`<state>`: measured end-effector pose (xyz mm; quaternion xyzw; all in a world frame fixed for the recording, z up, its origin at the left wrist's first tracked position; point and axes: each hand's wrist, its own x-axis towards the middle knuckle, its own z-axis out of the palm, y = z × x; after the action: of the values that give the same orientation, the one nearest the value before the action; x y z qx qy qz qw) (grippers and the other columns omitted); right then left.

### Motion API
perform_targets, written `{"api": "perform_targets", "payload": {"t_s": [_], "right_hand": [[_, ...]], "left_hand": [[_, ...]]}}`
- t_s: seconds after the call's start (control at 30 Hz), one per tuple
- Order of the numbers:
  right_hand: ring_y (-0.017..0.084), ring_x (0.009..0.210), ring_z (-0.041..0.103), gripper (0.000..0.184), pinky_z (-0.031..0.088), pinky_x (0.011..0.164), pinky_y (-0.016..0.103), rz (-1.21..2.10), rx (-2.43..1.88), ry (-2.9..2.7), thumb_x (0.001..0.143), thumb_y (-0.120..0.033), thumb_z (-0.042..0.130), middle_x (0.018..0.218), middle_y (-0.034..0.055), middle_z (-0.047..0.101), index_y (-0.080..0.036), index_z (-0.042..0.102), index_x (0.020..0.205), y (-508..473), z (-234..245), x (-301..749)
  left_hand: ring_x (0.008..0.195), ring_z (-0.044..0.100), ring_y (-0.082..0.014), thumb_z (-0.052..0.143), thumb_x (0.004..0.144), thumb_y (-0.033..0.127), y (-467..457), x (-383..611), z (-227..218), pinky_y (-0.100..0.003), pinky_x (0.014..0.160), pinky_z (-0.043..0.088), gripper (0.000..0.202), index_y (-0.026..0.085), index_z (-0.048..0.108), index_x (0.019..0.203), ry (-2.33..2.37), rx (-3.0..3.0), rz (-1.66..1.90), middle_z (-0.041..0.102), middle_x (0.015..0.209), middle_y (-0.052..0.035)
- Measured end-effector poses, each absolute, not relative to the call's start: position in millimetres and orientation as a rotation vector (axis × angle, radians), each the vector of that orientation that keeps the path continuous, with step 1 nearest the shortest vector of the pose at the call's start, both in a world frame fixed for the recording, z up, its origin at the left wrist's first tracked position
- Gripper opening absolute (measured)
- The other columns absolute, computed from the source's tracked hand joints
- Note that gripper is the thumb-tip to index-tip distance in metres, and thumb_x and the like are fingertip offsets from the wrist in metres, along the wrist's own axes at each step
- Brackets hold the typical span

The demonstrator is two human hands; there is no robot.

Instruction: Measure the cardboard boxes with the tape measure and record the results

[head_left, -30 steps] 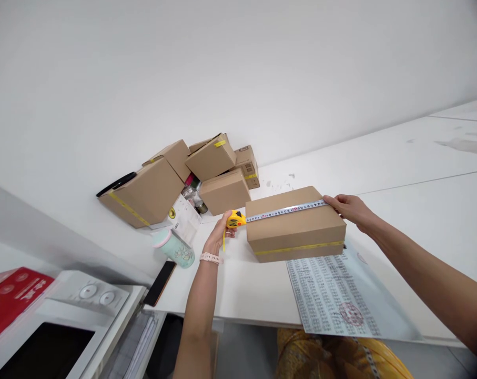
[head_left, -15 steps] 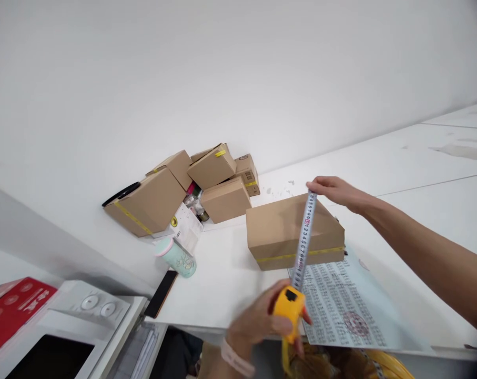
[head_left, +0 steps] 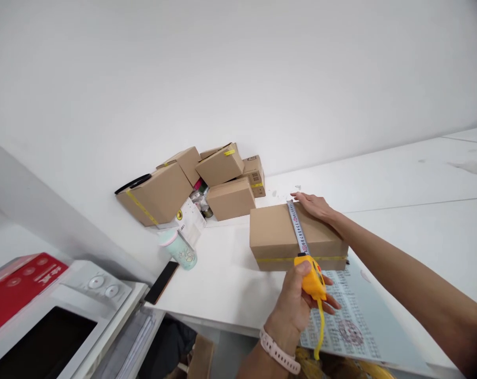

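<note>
**A:** We start at our left hand, closed tight around the yellow tape measure. The thumb is on top of the case, just off the near edge of the cardboard box.

**B:** And the tape blade runs from that case across the box's top to our right hand. That hand lies flat with its fingers stretched out, the fingertips pinning the blade's end at the far edge.

**A:** So we judge this to be measuring the box across its short side. The box sits flat on the white table, with a printed sheet just in front of it on the right.

**B:** A clean reading calls for the blade flat and square to the edges, the case snug at the near edge, and both hands steady.

**A:** Right now the blade looks a touch slanted, we'd say.

**B:** Widening out, a yellow strap dangles from the case, and there's a pale wristband on our left wrist.

**A:** Further left on the table we have a mint-green cup, and a dark phone near the table's edge. Behind them a pile of boxes is heaped against the plain white wall.

**B:** Down at lower left, beside the table, we see a white machine with a red carton next to it.
</note>
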<state>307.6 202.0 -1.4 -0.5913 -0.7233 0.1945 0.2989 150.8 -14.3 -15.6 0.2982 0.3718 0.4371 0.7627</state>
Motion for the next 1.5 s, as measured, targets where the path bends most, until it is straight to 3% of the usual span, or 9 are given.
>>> {"api": "perform_targets", "payload": {"t_s": [0.17, 0.47, 0.57, 0.67, 0.83, 1.0, 1.23, 1.37, 1.5], "right_hand": [[0.035, 0.117, 0.057, 0.056, 0.033, 0.102, 0.055, 0.444, -1.559, -2.031, 0.097, -0.053, 0.024, 0.118, 0.0086, 0.072, -0.029, 0.071, 0.113, 206, -9, 305], [0.034, 0.104, 0.061, 0.046, 0.033, 0.099, 0.059, 0.435, -1.478, -2.02, 0.095, -0.052, 0.034, 0.105, 0.0072, 0.075, -0.027, 0.072, 0.095, 205, -11, 300], [0.032, 0.111, 0.06, 0.052, 0.037, 0.1, 0.053, 0.44, -1.451, -1.914, 0.096, -0.054, 0.029, 0.116, 0.0102, 0.071, -0.024, 0.071, 0.104, 199, -2, 307], [0.027, 0.118, 0.059, 0.053, 0.044, 0.099, 0.043, 0.447, -1.35, -1.486, 0.098, -0.053, 0.027, 0.128, 0.0116, 0.066, -0.022, 0.066, 0.117, 179, 0, 330], [0.027, 0.105, 0.065, 0.039, 0.052, 0.09, 0.042, 0.679, -1.333, -0.972, 0.094, -0.048, 0.044, 0.113, 0.0127, 0.071, -0.021, 0.069, 0.108, 114, -29, 368], [0.03, 0.12, 0.058, 0.051, 0.053, 0.092, 0.045, 0.989, -1.351, -1.249, 0.095, -0.063, 0.035, 0.136, 0.0053, 0.061, -0.036, 0.064, 0.127, 63, -39, 358], [0.031, 0.112, 0.056, 0.044, 0.053, 0.083, 0.041, 0.551, -1.349, -1.546, 0.09, -0.058, 0.05, 0.128, 0.009, 0.062, -0.031, 0.064, 0.122, 66, 30, 342], [0.032, 0.101, 0.054, 0.034, 0.048, 0.084, 0.046, 0.386, -1.432, -1.574, 0.092, -0.052, 0.045, 0.106, 0.0097, 0.067, -0.025, 0.064, 0.101, 81, 25, 333], [0.032, 0.106, 0.049, 0.03, 0.044, 0.088, 0.047, 0.335, -1.419, -1.545, 0.094, -0.05, 0.043, 0.105, 0.0086, 0.068, -0.025, 0.06, 0.093, 95, 9, 324]], "left_hand": [[0.045, 0.064, -0.0166, 0.071, 0.059, 0.067, -22, 155, -25, -0.024, 0.037, 0.047, 0.067, 0.017, 0.05, 0.098, 0.769, 0.674, 0.963, 0.063, 0.082, -0.0039], [0.045, 0.064, -0.0169, 0.07, 0.061, 0.066, -27, 161, -29, -0.025, 0.038, 0.048, 0.064, 0.019, 0.05, 0.099, 0.761, 0.717, 0.972, 0.062, 0.085, -0.0028], [0.046, 0.064, -0.0173, 0.068, 0.065, 0.065, -32, 152, -28, -0.026, 0.04, 0.048, 0.061, 0.018, 0.052, 0.099, 0.729, 0.782, 1.003, 0.063, 0.086, -0.0045], [0.065, 0.069, -0.0208, 0.073, 0.069, 0.059, -38, 120, -27, -0.031, 0.058, 0.054, 0.061, 0.02, 0.053, 0.112, 0.762, 0.97, 1.232, 0.066, 0.094, -0.0071], [0.115, 0.056, -0.0286, 0.079, 0.066, 0.055, -23, 54, -41, -0.032, 0.088, 0.049, 0.07, 0.026, 0.05, 0.122, 1.123, 1.094, 1.64, 0.06, 0.128, -0.0106], [0.111, 0.06, -0.0283, 0.071, 0.07, 0.056, 5, 41, -49, -0.032, 0.086, 0.05, 0.058, 0.02, 0.057, 0.114, 1.175, 0.992, 1.61, 0.066, 0.116, -0.0113], [0.125, 0.055, -0.0302, 0.068, 0.072, 0.056, 15, 34, 11, -0.037, 0.102, 0.046, 0.06, 0.019, 0.06, 0.119, 0.963, 1.136, 1.708, 0.064, 0.129, -0.0098], [0.122, 0.057, -0.0312, 0.07, 0.074, 0.054, 16, 29, 21, -0.039, 0.101, 0.046, 0.056, 0.017, 0.062, 0.115, 0.955, 1.121, 1.675, 0.066, 0.125, -0.0122], [0.117, 0.057, -0.0273, 0.073, 0.075, 0.052, -5, 37, 12, -0.033, 0.094, 0.048, 0.057, 0.022, 0.056, 0.121, 1.096, 1.19, 1.646, 0.063, 0.128, -0.009]]}}
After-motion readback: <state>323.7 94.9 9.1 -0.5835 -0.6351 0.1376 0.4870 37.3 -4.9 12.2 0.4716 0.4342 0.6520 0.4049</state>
